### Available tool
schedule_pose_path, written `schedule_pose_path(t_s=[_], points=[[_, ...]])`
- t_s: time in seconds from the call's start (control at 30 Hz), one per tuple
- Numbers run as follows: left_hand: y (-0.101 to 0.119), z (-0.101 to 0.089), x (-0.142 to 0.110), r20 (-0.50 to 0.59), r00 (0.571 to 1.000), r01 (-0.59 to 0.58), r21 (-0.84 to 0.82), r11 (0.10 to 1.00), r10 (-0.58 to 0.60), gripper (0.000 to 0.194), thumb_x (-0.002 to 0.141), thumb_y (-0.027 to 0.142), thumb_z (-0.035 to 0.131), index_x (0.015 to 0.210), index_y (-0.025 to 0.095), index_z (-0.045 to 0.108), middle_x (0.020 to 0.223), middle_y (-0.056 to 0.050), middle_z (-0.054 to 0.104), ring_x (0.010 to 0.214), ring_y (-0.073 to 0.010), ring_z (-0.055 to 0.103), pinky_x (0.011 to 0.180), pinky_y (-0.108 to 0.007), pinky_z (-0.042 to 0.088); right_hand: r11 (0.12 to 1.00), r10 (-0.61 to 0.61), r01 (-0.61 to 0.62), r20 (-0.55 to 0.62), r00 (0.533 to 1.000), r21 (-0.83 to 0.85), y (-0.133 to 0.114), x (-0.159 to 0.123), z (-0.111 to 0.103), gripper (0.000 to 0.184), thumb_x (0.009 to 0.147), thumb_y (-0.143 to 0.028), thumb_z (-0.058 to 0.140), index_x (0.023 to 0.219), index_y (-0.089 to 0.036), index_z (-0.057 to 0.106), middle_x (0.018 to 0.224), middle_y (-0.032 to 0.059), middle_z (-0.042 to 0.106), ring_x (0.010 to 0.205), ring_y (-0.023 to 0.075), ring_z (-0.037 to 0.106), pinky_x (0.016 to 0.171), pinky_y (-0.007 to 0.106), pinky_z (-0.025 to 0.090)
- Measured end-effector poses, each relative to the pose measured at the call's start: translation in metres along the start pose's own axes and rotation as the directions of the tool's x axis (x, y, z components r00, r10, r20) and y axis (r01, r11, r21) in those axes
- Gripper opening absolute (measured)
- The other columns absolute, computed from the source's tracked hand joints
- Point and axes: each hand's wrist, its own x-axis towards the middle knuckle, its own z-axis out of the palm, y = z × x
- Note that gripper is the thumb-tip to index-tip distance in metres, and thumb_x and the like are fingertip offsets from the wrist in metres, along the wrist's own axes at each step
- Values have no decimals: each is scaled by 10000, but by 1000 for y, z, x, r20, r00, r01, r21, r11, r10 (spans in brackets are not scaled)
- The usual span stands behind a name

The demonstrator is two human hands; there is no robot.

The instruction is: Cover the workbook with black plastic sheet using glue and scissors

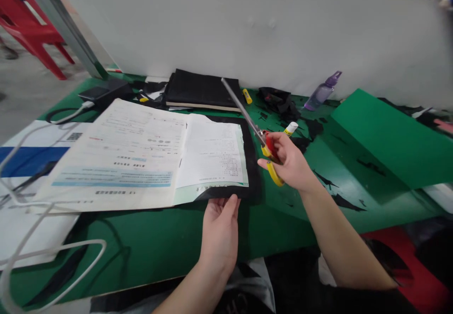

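An open printed booklet (120, 158) lies across the green table, its right page (212, 153) torn along the outer edge. Black sheet material (253, 163) sticks out beneath that page at the right and bottom. My left hand (221, 224) pinches the lower edge of the black sheet, thumb on top and fingers partly hidden underneath. My right hand (288, 161) is closed round the red and yellow handles of scissors (247, 118). Their blades point up and left above the booklet's right edge; whether they are parted is hard to make out.
Behind the booklet lies a black-covered book (203, 87). A glue stick (290, 128), black scraps (279, 102) and a purple spray bottle (322, 91) stand or lie to the right, near a green sheet (392, 139). A white cable (53, 248) loops at left, below a black box (106, 92).
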Motion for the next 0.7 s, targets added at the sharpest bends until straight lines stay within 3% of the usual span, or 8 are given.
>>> schedule_pose_path(t_s=[0.17,0.3,0.43,0.57,0.7], points=[[3,-1,-3,7,1000,-23,47,999,23,433,794,172,691,1202,243,563,1208,-43,625,1209,-196,533,1045,-342,406,968,-20,14,-21,1000,-250,-1,-19,-7,540,698,-307,754,1083,-271,378,901,-4,423,816,152,486,769,336,479],[6,-3,-3,17,999,-41,62,997,40,442,797,168,691,1213,240,558,1209,-45,626,1221,-196,527,1064,-341,395,791,40,-37,-8,999,-610,-7,-42,-17,683,659,-395,779,1196,-254,382,1075,79,479,930,227,498,782,393,475],[8,-4,-3,19,999,-50,60,997,49,454,796,160,694,1219,241,552,1244,-44,604,1236,-198,511,1084,-350,386,662,-69,-12,-77,995,-750,-5,-62,-36,594,670,-452,760,1125,-240,443,983,69,559,844,225,544,734,378,487],[9,-5,-2,13,1000,-23,63,998,23,480,778,141,710,1217,251,550,1269,-35,585,1236,-199,508,1068,-350,410,438,-267,195,80,960,-877,4,-72,-69,513,701,-415,736,1111,-222,497,995,76,609,833,234,588,787,403,489],[6,-8,0,24,999,-37,44,998,36,460,762,158,734,1181,250,567,1242,-30,594,1219,-195,515,1049,-345,423,268,-265,354,284,921,-896,4,-74,-96,468,723,-332,710,1120,-186,510,981,101,630,898,276,602,819,427,487]])
